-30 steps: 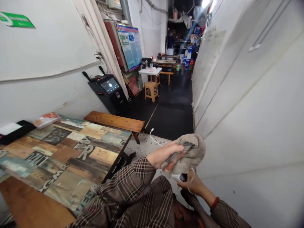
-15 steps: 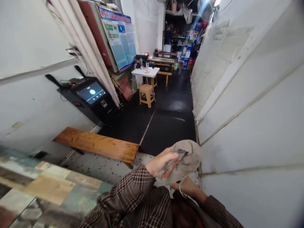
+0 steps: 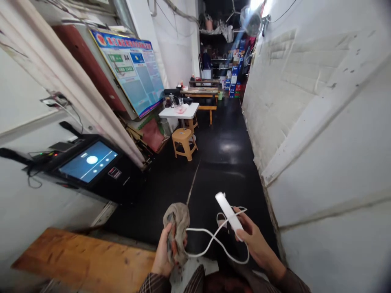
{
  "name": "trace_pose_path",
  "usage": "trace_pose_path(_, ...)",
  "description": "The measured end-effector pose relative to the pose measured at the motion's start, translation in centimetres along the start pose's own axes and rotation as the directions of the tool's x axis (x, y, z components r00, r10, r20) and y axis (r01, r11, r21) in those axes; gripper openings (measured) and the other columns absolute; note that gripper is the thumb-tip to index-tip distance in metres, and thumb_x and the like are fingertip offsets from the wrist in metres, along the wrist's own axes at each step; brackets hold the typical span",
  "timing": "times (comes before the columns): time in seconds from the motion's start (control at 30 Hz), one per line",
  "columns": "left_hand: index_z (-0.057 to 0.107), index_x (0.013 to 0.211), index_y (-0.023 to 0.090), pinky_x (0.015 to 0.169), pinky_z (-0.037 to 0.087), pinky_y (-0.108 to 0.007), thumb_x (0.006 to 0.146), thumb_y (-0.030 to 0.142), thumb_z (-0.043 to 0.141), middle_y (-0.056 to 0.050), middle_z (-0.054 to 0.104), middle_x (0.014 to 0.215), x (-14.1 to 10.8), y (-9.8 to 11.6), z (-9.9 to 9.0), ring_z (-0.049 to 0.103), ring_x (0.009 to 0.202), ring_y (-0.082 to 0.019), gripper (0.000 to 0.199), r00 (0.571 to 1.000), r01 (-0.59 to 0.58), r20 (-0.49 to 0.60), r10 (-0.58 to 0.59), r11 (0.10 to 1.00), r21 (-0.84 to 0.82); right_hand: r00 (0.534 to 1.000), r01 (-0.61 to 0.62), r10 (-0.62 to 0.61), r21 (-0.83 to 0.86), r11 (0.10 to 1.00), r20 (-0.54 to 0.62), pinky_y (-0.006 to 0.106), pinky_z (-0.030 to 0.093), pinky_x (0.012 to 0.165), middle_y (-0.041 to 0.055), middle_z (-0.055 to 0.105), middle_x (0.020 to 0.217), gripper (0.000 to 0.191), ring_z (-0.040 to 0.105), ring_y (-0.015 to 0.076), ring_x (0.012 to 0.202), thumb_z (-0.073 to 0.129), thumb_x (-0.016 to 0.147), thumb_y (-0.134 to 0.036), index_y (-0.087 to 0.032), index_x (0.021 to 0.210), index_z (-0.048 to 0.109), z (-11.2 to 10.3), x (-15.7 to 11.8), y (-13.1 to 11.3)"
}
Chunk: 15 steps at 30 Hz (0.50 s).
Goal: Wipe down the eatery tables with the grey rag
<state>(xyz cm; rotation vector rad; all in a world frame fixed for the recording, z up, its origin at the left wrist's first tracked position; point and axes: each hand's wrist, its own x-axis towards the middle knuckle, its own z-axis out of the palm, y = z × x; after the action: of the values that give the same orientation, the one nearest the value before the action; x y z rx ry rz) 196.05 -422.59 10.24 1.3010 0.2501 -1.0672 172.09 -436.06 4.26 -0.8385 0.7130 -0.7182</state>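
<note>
My left hand (image 3: 163, 252) is closed around a bunched grey-brown cloth (image 3: 180, 219), low in the view and left of centre. To the right, my right hand (image 3: 253, 240) grips the lower end of a slim white device (image 3: 228, 211), which tilts up and to the left. A white cable (image 3: 207, 250) loops between the two hands, crosses over itself and passes around the device. Its left end goes behind or into the cloth, where I cannot make out what it joins.
A wooden bench (image 3: 85, 260) is at lower left, beside a black machine with a lit screen (image 3: 88, 162). Ahead stand a tan stool (image 3: 185, 143) and a white table (image 3: 179, 111). A white wall (image 3: 330, 162) runs along the right.
My hands have moved apart, the left one shifting left with the cloth. The white device and more cable now show. The view has advanced past the tiled tabletop, and the bench and machine appear nearer.
</note>
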Motion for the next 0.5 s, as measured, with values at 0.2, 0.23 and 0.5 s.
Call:
trace_pose_path(0.2,0.063,0.113,0.014,0.06,0.058,-0.031,0.082,0.034,0.064,-0.004,0.072,0.066,11.6,6.9,10.5,0.071,0.059,-0.022,0.037,0.989,0.029,-0.144,-0.035,0.999,-0.04,0.974,-0.098,0.084,0.055,0.994,0.212,0.023,0.041,0.063,-0.0008,0.062,0.102,0.095,0.054,0.0119,0.078,0.065,0.067,-0.011,-0.037,0.15,0.026,-0.4,17.8,-8.2)
trace_pose_path(0.23,0.062,0.116,0.014,0.061,0.058,-0.031,0.083,0.033,0.064,-0.004,0.072,0.066,13.0,8.3,12.3,0.07,0.058,-0.021,0.039,0.986,0.017,-0.163,-0.024,0.999,-0.044,0.967,-0.12,0.104,0.058,0.991,0.232,0.023,0.042,0.064,-0.0008,0.061,0.102,0.095,0.054,0.0128,0.081,0.065,0.067,-0.01,-0.038,0.149,0.028,-0.3,20.5,-9.8)
trace_pose_path(0.5,0.066,0.107,0.015,0.062,0.059,-0.029,0.08,0.037,0.069,-0.005,0.074,0.067,25.0,17.3,18.5,0.072,0.061,-0.022,0.035,0.976,0.002,-0.215,-0.033,0.99,-0.14,0.94,-0.205,0.171,0.09,0.975,0.295,0.027,0.046,0.069,0.0031,0.056,0.116,0.072,0.055,0.0172,0.093,0.073,0.073,-0.024,-0.038,0.139,0.046,3.5,39.0,-16.7)
